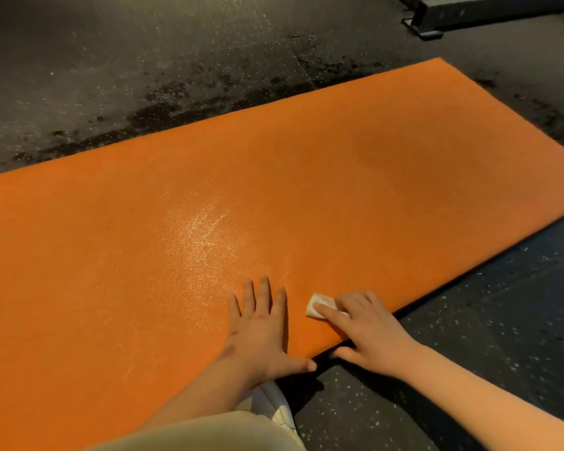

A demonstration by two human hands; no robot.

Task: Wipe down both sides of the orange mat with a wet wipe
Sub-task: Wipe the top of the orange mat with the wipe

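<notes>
An orange mat (306,190) lies flat on a dark speckled floor (469,353), running from the lower left toward the upper right. A person's left hand (261,327) rests palm-down on the mat close to its near edge, fingers straight and spread, holding nothing. Just beside it, the right hand (368,333) presses a small folded white wipe (318,304) against the mat near the same edge, with the fingers laid across the top of the wipe and the thumb reaching off the edge onto the floor. A shiny patch (202,226) glints mid-mat. A white shoe (274,405) and a pale trouser leg (209,431) show below the hands. A dark metal beam (489,11) lies on the floor at the far right.
</notes>
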